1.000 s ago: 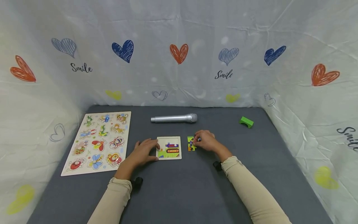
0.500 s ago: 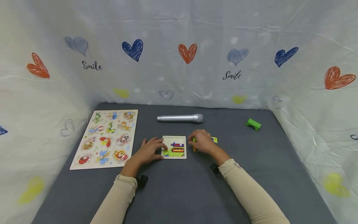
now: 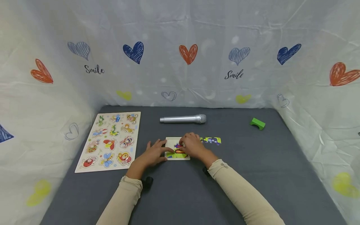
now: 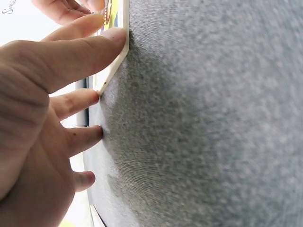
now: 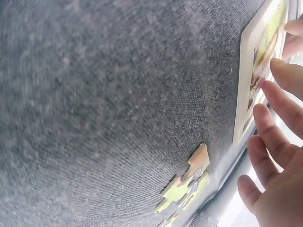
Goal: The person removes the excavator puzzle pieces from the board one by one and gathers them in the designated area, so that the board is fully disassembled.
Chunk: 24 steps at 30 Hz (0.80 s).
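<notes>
- While the square pale-wood puzzle tray (image 3: 172,142) lies at twelve o'clock, the left hand (image 3: 152,155), fingers spread, touches its nine-o'clock edge;
- the right hand (image 3: 192,146) covers three o'clock (grip unclear);
- a left-hand slip could skew everything.

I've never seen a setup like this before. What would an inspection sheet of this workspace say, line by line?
Surface: grey fabric-textured tabletop.
Job's things: jigsaw tray, partly filled; loose jigsaw pieces to its right.
Clutter: bug puzzle board at left, silver microphone behind the tray, green arched block at right.
Hands: left hand touches the tray's edge; right hand is over the tray, whether gripping a piece is unclear.
Cables: nothing seen.
Surroundings: white hanging sheet printed with hearts and "Smile".
</notes>
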Motion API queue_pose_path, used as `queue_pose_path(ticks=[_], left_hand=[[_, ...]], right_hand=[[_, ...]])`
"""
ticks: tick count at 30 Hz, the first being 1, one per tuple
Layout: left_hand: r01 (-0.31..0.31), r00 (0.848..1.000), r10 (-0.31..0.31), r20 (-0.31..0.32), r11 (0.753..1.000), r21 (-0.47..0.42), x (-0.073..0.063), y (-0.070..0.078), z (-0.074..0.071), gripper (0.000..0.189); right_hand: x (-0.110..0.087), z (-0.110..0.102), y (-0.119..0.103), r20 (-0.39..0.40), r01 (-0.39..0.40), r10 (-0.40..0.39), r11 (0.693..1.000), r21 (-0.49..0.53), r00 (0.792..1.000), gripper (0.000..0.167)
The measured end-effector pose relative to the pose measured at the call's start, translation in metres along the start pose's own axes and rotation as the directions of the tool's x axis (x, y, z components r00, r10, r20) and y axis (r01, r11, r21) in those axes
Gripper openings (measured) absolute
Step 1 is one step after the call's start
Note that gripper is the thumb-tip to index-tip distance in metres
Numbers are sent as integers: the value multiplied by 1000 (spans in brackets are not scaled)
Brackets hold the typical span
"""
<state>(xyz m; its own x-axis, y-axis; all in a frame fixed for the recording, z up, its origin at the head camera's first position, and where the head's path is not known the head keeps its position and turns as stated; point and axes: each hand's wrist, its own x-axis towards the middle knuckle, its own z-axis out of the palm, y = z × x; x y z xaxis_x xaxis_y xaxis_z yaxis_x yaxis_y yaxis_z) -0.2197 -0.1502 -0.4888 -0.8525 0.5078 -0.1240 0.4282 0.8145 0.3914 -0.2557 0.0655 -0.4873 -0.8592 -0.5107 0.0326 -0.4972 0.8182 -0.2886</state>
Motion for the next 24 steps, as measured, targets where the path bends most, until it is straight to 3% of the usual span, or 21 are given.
queue_pose_path(ticks=[8, 24], left_hand=[[6, 999, -6, 45, 1000, -2, 1, 4, -3, 38], [20, 998, -19, 53, 1000, -15, 1, 6, -4, 36]], right_hand=[[2, 2, -1, 17, -19, 19, 1000, 12, 1000, 18], [7, 3, 4, 26, -73, 71, 994, 80, 997, 16]])
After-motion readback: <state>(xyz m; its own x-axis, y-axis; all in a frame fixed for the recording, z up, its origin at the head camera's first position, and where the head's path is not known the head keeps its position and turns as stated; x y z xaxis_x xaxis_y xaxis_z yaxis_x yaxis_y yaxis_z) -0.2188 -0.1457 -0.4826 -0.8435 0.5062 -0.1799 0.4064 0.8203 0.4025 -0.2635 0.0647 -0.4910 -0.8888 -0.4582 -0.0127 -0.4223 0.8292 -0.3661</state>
